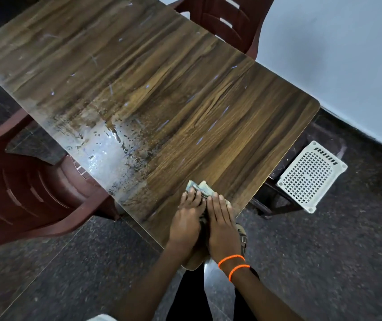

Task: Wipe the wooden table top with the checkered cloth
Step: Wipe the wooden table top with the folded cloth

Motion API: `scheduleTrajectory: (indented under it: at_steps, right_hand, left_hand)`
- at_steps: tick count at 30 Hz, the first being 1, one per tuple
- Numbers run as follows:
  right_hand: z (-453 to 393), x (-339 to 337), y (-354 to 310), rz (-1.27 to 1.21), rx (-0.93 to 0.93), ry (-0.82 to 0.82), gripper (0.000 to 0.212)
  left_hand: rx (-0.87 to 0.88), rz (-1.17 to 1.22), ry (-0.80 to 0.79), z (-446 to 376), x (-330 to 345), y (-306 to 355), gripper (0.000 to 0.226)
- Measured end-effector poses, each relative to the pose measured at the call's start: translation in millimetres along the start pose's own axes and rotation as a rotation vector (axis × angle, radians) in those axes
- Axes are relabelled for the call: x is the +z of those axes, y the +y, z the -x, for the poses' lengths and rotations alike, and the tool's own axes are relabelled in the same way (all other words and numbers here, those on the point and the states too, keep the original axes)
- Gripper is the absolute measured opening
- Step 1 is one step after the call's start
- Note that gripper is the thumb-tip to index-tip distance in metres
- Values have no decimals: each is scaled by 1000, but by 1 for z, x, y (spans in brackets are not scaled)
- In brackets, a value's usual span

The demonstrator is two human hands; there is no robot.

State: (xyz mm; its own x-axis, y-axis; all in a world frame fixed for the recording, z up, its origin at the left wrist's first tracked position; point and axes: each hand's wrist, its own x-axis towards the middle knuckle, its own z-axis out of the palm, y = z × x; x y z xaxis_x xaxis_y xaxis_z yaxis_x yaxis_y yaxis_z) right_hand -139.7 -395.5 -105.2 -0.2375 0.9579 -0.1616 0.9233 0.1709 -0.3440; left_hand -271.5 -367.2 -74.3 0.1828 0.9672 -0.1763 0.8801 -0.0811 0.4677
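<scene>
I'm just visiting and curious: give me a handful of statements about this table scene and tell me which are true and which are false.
1. Both hands, left hand and right hand, press flat on the cloth. True.
2. The cloth lies in the middle of the table. False: it sits at the near edge, close to the person.
3. Orange bands circle the right wrist. True.
4. A white perforated basket stands on the table. False: it is down beside the table, off the top.
5. A wet, shiny patch shows on the table's left side. True.
6. No chairs are in view. False: a dark red chair stands at the far side.
</scene>
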Motion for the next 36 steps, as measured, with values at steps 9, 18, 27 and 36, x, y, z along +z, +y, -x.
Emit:
scheduleTrajectory:
  at_steps: [9, 18, 27, 36]
  right_hand:
    - [-20, -15, 25, -22, 164, 31, 71]
    - [-14, 9, -42, -77, 101, 27, 67]
    - [79, 19, -16, -68, 21, -10, 79]
    - [24, 2, -9, -49, 148, 69, 69]
  left_hand:
    - [64, -56, -60, -39, 0, 21, 45]
    - [7, -142, -66, -5, -21, -35, 46]
    - [37, -95, -180, 77, 6, 4, 56]
    - [-67, -102, -82, 19, 1, 15, 43]
